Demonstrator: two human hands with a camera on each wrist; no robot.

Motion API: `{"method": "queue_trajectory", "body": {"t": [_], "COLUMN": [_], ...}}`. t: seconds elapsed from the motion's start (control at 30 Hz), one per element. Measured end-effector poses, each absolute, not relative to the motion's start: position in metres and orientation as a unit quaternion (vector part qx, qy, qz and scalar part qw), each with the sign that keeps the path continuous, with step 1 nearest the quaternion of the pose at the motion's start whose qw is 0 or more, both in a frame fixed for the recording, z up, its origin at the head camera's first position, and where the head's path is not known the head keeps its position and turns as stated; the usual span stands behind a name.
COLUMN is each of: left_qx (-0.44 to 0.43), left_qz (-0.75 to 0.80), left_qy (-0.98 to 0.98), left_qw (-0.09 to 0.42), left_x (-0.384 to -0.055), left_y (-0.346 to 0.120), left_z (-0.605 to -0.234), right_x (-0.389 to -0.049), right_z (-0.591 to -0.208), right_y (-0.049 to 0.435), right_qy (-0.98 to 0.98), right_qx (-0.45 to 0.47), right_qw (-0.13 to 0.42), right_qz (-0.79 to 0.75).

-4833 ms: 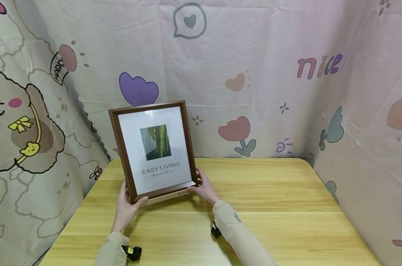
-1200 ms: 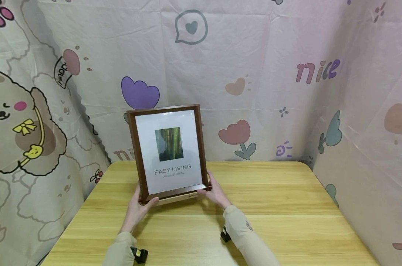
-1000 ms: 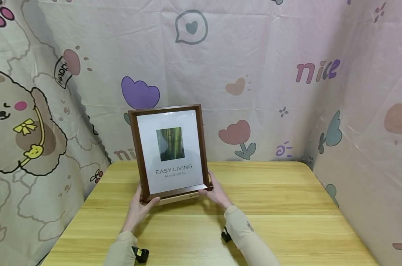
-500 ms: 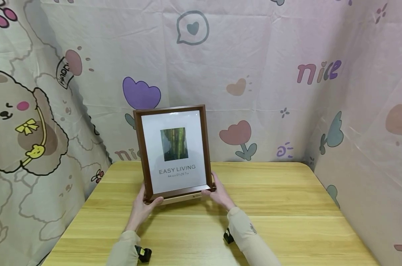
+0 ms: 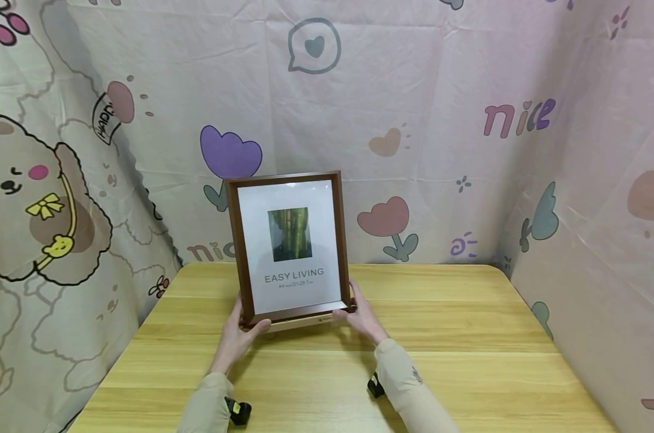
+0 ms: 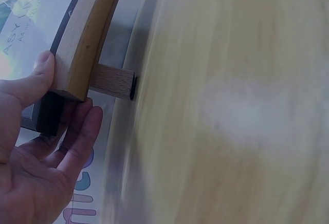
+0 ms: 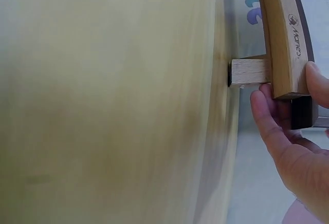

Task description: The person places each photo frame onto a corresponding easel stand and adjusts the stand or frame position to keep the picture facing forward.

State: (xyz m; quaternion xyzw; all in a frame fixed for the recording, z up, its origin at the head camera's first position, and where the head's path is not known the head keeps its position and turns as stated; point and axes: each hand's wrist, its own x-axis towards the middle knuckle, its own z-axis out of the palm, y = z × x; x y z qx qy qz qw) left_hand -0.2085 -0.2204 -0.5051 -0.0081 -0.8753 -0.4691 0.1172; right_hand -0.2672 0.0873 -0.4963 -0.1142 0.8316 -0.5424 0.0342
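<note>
In the head view a brown picture frame [image 5: 289, 234] stands tilted slightly left, with a bamboo picture and the words "EASY LIVING" behind its glazing. It rests on the pale wooden ledge of a small easel [image 5: 302, 323]. My left hand [image 5: 236, 338] grips the left end of ledge and frame, thumb in front and fingers behind. At the other end my right hand [image 5: 363, 317] holds on likewise. Both wrist views show the easel's ledge [image 6: 85, 39] and a dark-tipped foot [image 7: 250, 71]. Whether the feet touch the table cannot be told.
The wood-grain table [image 5: 467, 361] has rounded far corners. Behind it hangs a printed cloth [image 5: 316, 108], with more cloth on the left and right sides. A small black device [image 5: 240, 412] sits on the left wrist, another black device [image 5: 375, 385] on the right.
The easel and picture frame have moved right across the table, with both hands keeping their grip. The frame leans a little less to the left. The head view has shifted slightly.
</note>
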Motion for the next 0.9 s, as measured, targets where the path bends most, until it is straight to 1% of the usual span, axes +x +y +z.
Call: {"method": "queue_trajectory", "body": {"t": [0.1, 0.47, 0.9], "left_qx": [-0.013, -0.006, -0.015], "left_qz": [-0.472, -0.482, -0.488], "left_qy": [-0.874, -0.871, -0.869], "left_qw": [0.118, 0.092, 0.084], "left_x": [-0.21, -0.212, -0.219], "left_y": [-0.218, -0.208, -0.194], "left_z": [-0.506, -0.504, -0.505], "right_x": [-0.267, -0.266, -0.262], "right_z": [-0.496, -0.497, -0.497], "right_y": [0.089, 0.1, 0.116], "right_qy": [0.831, 0.835, 0.838], "right_qx": [-0.116, -0.103, -0.094], "right_qw": [0.031, 0.028, 0.016], "right_qz": [-0.543, -0.539, -0.538]}}
